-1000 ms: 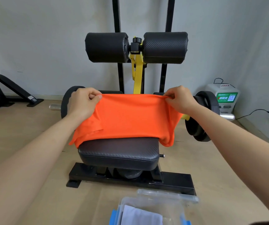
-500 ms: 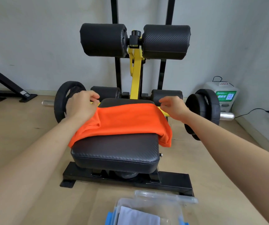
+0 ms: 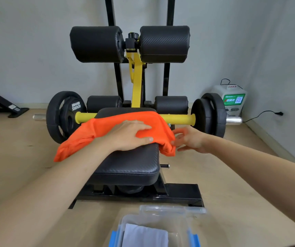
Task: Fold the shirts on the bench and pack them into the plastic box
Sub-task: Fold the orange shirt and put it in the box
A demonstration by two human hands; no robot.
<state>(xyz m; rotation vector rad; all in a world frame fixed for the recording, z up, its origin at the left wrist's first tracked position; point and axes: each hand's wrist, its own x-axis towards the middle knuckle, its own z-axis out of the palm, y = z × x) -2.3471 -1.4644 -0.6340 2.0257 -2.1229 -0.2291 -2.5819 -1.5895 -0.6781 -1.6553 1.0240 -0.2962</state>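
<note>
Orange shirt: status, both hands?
Left hand flat on orange shirt, pinning it to black padded bench seat. Right hand open at hanging edge. Nothing in the way.

Soft, even indoor light fills the view, bright enough to leave only faint shadows on the floor (image 3: 232, 175) under the worktop (image 3: 130, 168). The wide lens bends straight lines near the edges and stretches both forearms. The right hand (image 3: 189, 139) is slightly motion-blurred; the rest reads fairly sharp.
</note>
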